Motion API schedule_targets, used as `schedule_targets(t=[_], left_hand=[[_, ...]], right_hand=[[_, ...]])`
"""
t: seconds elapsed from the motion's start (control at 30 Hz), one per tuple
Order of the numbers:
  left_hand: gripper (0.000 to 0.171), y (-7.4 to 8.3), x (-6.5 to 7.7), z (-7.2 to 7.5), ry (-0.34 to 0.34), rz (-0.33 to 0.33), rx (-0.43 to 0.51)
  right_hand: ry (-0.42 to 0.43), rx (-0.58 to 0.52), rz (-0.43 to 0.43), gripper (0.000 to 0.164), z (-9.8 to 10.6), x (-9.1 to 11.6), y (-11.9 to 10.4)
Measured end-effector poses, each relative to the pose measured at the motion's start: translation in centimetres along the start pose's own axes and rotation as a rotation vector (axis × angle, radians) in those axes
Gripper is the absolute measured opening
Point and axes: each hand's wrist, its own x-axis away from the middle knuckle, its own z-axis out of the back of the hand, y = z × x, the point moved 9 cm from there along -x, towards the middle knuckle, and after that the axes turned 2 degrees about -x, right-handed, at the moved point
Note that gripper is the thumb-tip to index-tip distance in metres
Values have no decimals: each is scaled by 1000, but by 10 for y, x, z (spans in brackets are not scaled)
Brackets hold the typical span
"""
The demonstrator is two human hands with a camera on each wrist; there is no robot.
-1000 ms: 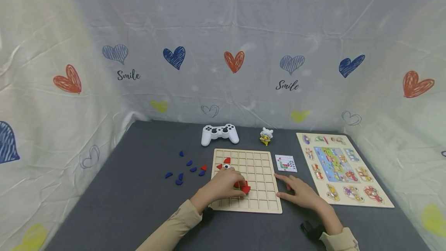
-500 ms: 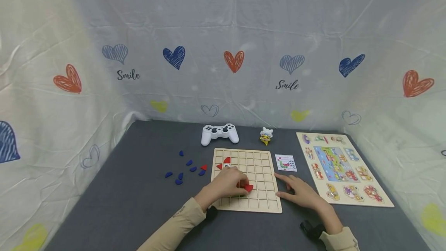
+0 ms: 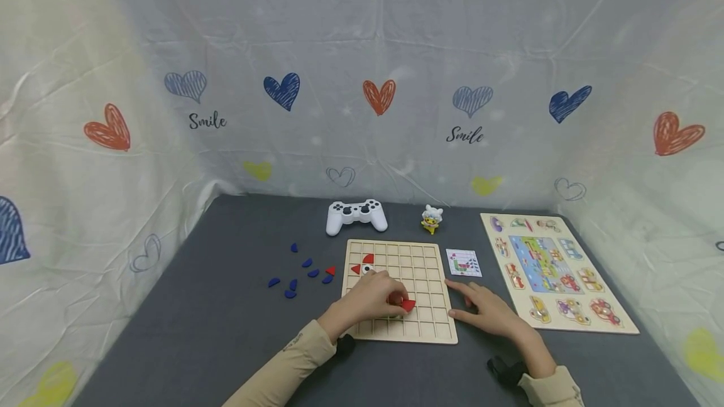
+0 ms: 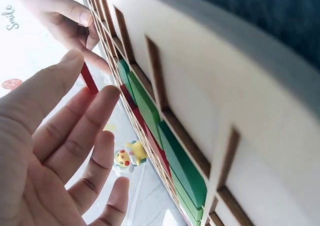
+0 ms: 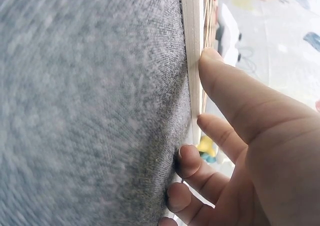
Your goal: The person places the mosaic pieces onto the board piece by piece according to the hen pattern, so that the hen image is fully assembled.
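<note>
My left hand [image 3: 370, 297] pinches a red tile [image 3: 408, 305] between thumb and fingertips, above the wooden grid board [image 3: 428, 330]. In the left wrist view the tile [image 4: 89, 80] is seen edge-on, raised off the board. Green tiles [image 4: 182, 161] and red ones lie in the board's cells, mostly hidden from the head view by that hand. Near the board's far left corner sit a red quarter-round tile [image 3: 368, 259], a red triangle [image 3: 356, 269] and an eye tile [image 3: 367, 268]. My right hand [image 3: 486, 311] touches the board's right edge with thumb and forefinger extended.
Several blue pieces [image 3: 307, 263] and a red triangle [image 3: 330, 271] lie left of the board. Behind it are a white game controller [image 3: 356, 215] and a small figurine [image 3: 432, 219]. A pattern card [image 3: 464, 263] and a picture puzzle board [image 3: 560, 275] lie to the right.
My left hand has shifted slightly right across the board, carrying the red tile with it. The right hand has stayed at the board's edge.
</note>
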Motion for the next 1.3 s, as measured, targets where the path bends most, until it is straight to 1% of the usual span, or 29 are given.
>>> schedule_targets(t=[0.27, 0.4, 0.5, 0.67, 0.97, 1.3], left_hand=[[24, 0, 1, -1, -8, 12, -25], [23, 1, -3, 0, -6, 18, -25], [22, 1, -8, 0, -1, 20, -55], [17, -1, -15, -2, -4, 53, -110], [17, -3, -18, 0, -9, 102, -129], [15, -2, -25, -4, -15, 99, -156]], right_hand=[[-6, -3, -3, 64, 1, 0, -1], [-1, -1, 10, 63, 2, 0, -3], [3, -6, 18, 63, 2, 0, -3], [0, -13, 12, 63, 2, 0, -3], [-4, -10, 0, 64, 1, 0, -2], [3, -14, 3, 64, 1, 0, -1]])
